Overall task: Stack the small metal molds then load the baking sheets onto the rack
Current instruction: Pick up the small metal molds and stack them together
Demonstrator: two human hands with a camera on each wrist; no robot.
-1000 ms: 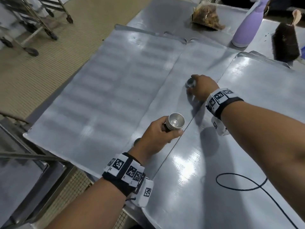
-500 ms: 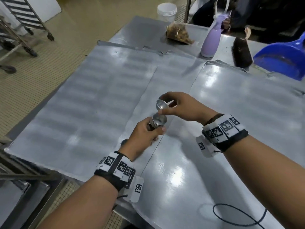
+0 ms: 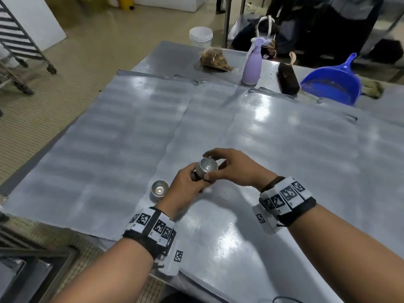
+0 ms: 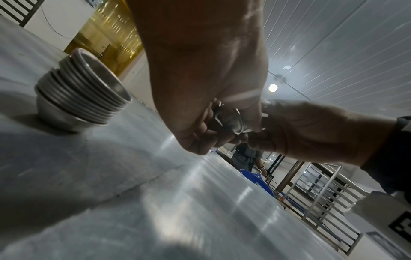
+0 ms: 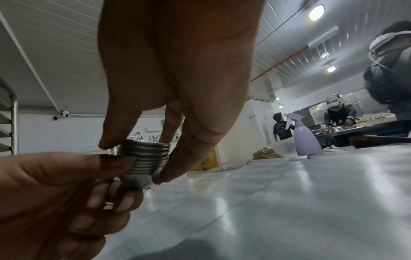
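Hands: your left hand [image 3: 185, 189] and right hand [image 3: 236, 169] both pinch the mold stack [image 3: 206, 168]; your fingers hide its bottom.

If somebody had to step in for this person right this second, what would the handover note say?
Left hand: grips the held stack of molds from below, above the baking sheets.
Right hand: fingertips and thumb pinch the rim of that stack's top mold, seating it.
Second stack of molds: stands on the sheets just left of the left hand, untouched.
Done: both stacks are several molds deep; no loose molds show on the sheets.
Left: probably join the two stacks, then carry the baking sheets to the wheeled rack on the floor to the far left.
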